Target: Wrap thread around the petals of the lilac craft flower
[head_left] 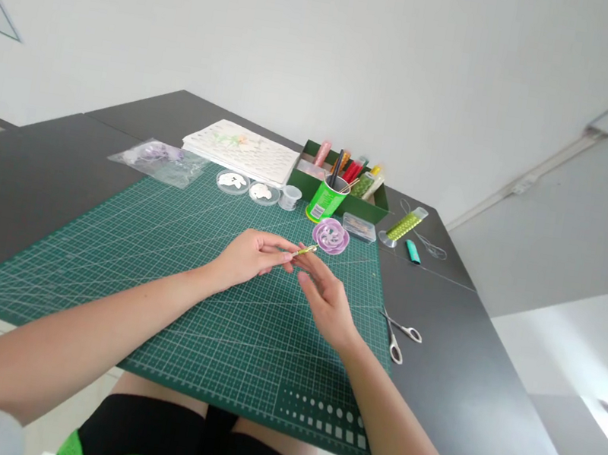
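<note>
Between the thumb and fingers of my left hand (253,256) is a small, slender yellow-green piece (306,250) with a pale, shiny tip. It points up and to the right; its exact kind is too small to make out. My right hand (330,301) is beside it, fingertips behind and just under the piece, thumb held apart from the fingers. Whether those fingertips touch the piece I cannot tell. Just beyond the hands, a lilac layered flower-shaped piece (331,236) lies on the green cutting mat (195,333).
Behind stand a green cup (326,202) of tools and a green box (379,207) of coloured thread spools. To the right are a green thread spool (406,227), a teal object (412,252) and scissors (401,334). At back left lie white dishes (232,182), papers (274,157) and a plastic bag (175,167).
</note>
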Tool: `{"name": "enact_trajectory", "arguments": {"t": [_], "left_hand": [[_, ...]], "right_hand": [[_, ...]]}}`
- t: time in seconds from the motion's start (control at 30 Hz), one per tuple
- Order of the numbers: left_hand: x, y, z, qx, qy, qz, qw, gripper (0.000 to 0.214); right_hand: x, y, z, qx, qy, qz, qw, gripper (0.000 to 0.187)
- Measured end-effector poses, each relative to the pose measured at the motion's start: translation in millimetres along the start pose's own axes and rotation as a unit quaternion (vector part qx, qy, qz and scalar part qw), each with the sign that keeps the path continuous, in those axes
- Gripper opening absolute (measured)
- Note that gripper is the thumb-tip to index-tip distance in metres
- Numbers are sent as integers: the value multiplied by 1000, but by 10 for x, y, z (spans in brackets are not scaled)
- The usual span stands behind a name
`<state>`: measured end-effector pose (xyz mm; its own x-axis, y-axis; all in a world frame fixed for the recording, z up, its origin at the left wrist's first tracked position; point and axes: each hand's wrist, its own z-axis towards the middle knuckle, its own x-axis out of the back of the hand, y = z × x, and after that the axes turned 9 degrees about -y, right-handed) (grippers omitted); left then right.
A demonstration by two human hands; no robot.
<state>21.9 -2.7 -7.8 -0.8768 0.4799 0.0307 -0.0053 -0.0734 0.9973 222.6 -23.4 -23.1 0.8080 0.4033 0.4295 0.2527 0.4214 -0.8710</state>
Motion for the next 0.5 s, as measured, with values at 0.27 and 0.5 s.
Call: {"name": "enact_trajectory", "arguments": {"t": [0.27, 0.5], "left_hand": [[8, 18, -3, 0, 21, 18, 1000, 33], [9, 35, -7, 36, 23, 105, 994, 33]], "right_hand": [[56, -74, -50, -4, 23, -173, 985, 30], [118, -285, -120, 73, 43, -199, 976, 30]]}}
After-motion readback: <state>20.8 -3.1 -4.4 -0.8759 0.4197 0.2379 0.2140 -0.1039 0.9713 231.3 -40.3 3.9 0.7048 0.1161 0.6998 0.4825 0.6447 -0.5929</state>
